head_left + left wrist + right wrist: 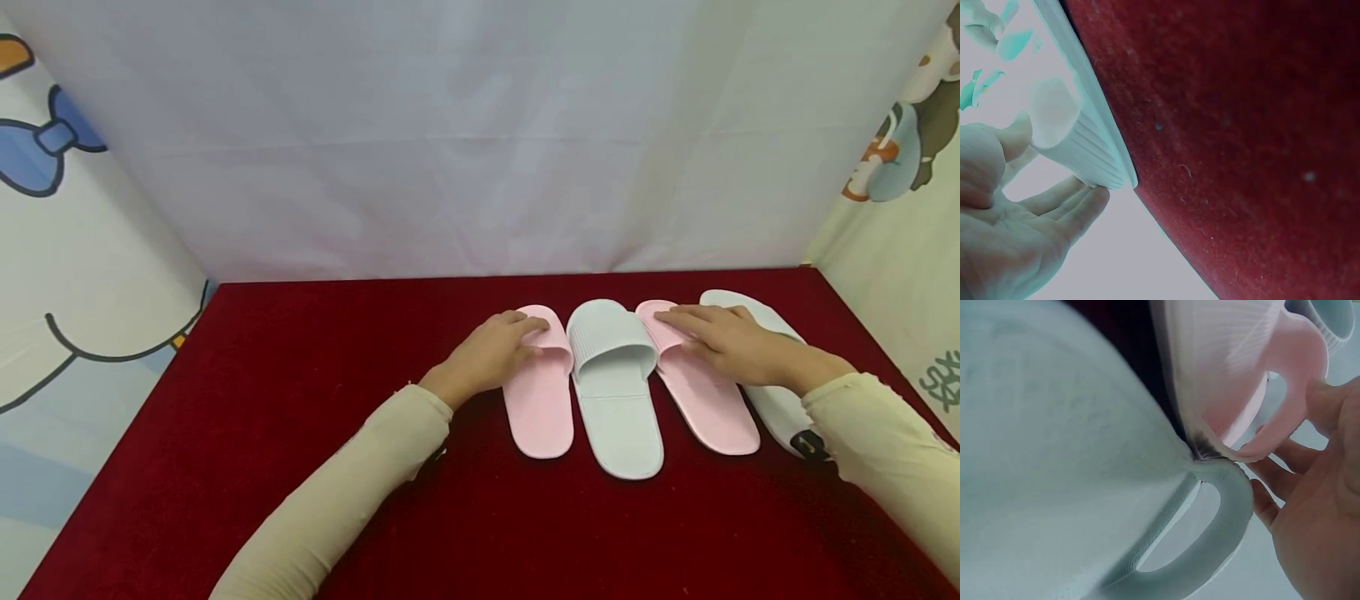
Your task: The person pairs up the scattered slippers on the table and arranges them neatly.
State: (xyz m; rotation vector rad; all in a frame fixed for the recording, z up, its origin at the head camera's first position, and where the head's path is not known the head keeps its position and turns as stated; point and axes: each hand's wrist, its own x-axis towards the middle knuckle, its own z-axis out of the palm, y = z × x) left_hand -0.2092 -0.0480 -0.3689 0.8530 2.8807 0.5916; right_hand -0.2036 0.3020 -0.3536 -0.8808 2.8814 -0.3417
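Note:
Four slippers would make one row, so several lie side by side: a pink slipper (542, 417) at the left, a white slipper (618, 429), another pink slipper (716, 408) and a white slipper (776, 408) at the right. My left hand (491, 352) grips the left pink slipper's strap, thumb by its opening and fingers over the toe side. Over the other pink slipper, my right hand (738, 343) holds the strap between thumb and fingers. The right wrist view shows that thumb on the pink strap (1300, 381). My right forearm partly covers the rightmost white slipper.
A dark red cloth (300, 400) covers the table. Behind it hangs a white curtain (450, 167). Cartoon-printed cloths (112, 250) stand at both sides. A small black object (808, 444) shows at the right white slipper's heel, beside my right sleeve.

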